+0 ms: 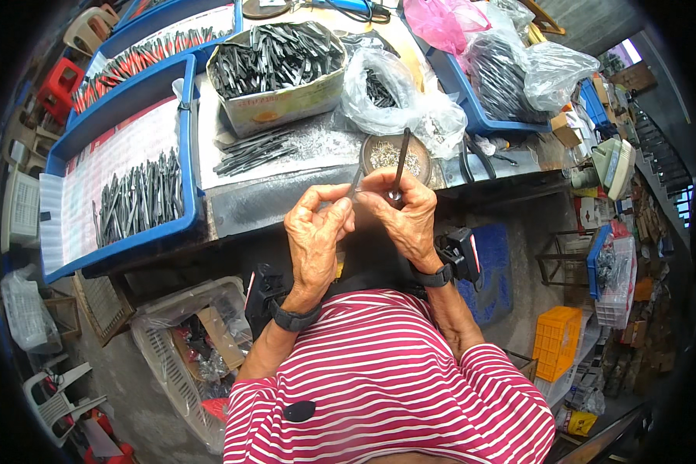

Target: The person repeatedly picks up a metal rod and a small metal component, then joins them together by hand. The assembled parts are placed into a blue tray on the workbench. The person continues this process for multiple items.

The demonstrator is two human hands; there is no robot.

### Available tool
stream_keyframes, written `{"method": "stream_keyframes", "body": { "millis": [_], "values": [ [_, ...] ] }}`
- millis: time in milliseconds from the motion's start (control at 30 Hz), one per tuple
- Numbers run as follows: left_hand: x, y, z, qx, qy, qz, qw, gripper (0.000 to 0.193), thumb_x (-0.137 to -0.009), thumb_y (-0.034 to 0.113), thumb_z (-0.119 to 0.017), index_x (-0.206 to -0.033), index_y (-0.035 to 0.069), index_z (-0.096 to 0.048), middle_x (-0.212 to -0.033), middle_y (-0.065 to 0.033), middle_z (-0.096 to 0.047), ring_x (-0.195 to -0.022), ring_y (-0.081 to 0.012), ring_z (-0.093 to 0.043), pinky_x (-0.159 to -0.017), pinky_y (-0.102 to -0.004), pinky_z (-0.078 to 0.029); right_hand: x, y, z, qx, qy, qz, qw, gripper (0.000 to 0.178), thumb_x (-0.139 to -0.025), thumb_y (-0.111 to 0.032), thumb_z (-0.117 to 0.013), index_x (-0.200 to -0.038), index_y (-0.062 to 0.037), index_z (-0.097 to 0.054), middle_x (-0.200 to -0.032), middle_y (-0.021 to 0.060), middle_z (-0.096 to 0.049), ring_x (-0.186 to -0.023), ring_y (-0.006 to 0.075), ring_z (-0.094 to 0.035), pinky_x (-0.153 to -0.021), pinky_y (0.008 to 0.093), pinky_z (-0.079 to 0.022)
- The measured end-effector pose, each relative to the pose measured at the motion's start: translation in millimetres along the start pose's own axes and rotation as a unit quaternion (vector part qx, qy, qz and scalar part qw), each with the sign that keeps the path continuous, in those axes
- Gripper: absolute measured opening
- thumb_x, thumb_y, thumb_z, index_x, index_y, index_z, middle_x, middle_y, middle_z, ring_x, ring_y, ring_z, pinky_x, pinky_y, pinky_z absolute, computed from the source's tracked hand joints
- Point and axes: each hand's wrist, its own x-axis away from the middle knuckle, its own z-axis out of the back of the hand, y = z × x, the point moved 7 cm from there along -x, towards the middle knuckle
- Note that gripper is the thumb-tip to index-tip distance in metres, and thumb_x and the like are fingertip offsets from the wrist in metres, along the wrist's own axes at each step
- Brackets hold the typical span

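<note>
Both hands meet in front of the bench edge. My left hand [315, 236] pinches a thin grey strip [355, 182] between thumb and fingertips. In my right hand [411, 222] a slim dark rod [403, 158] stands nearly upright, its lower end partly hidden by the fingers. The right thumb and index tip come close to the strip; whether they touch it I cannot tell. Just beyond them sits a round dish [423, 172] of tiny pale metal parts. Left of the dish, a loose pile of dark slim pieces [255, 151] lies on the bench.
A box [282, 108] heaped with dark pieces stands behind the pile. Blue trays [189, 139] of similar pieces line the left; another blue tray [472, 108] holds bagged ones. Clear plastic bags [441, 124] and black-handled pliers [478, 161] are at right. A plastic basket [158, 371] is below left.
</note>
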Motion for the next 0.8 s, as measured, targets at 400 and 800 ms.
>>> {"method": "stream_keyframes", "body": {
  "millis": [400,800],
  "values": [
    [1.1,0.6,0.9,-0.024,0.003,0.006,1.0,0.015,-0.085,-0.001,-0.056,-0.099,-0.003,-0.058,-0.067,-0.0013,-0.054,-0.059,-0.004,-0.048,-0.051,-0.0146,-0.037,0.6,0.8,0.2,0.014,-0.002,0.018,1.0,0.018,-0.074,-0.005,-0.071,-0.089,-0.002,-0.062,-0.077,0.0022,-0.062,-0.071,0.0077,-0.057,-0.065,0.0214,-0.046],
    [-0.8,0.2,3.8,0.028,-0.043,0.042,0.998,0.014,-0.083,0.001,-0.058,-0.096,-0.004,-0.058,-0.066,-0.0013,-0.053,-0.056,-0.0053,-0.047,-0.048,-0.0156,-0.034,-4.1,0.9,0.1,-0.049,-0.04,-0.023,0.998,0.021,-0.074,-0.003,-0.071,-0.09,-0.0014,-0.057,-0.076,0.0041,-0.062,-0.067,0.008,-0.057,-0.06,0.0208,-0.046]
  ]
}}
